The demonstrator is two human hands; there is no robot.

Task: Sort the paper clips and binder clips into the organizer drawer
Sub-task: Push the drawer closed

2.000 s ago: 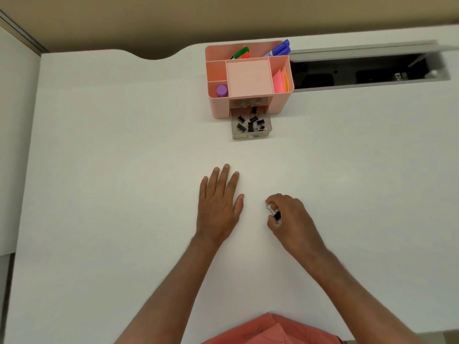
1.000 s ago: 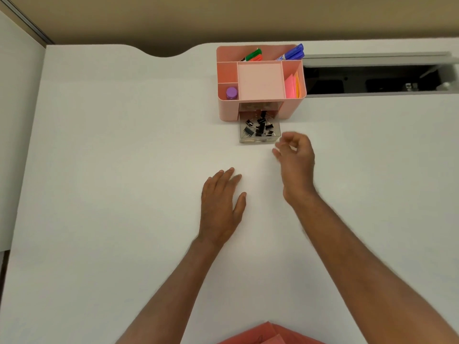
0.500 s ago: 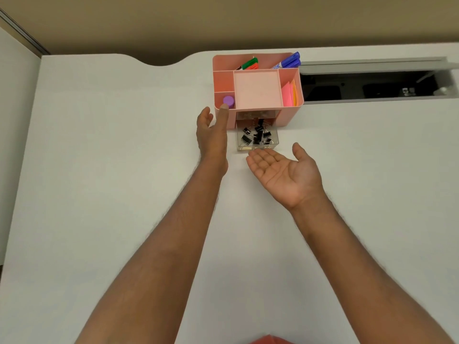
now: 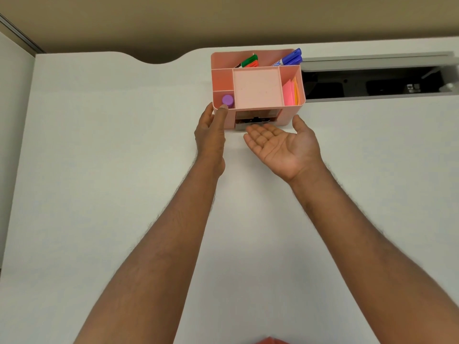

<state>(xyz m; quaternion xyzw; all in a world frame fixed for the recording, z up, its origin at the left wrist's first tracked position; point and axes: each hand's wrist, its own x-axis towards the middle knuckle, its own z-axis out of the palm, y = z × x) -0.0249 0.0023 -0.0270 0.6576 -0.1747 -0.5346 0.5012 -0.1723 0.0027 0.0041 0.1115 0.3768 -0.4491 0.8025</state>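
A pink desk organizer stands at the far middle of the white desk. Its clear drawer is pushed almost fully in, with only a thin front strip showing. Several black binder clips show dimly inside the drawer slot. My left hand rests against the organizer's front left corner, thumb at the rim. My right hand is palm up, fingers spread, fingertips touching the drawer front. It holds nothing. No loose clips lie on the desk.
The organizer holds green, orange and blue markers, a purple-capped item and pink and orange sticky notes. An open grey cable tray lies in the desk at the right. A wall runs behind the desk.
The right hand carried a binder clip to the drawer and let it go. The left hand moved up to the organizer's corner. The drawer has slid from pulled out to almost in.
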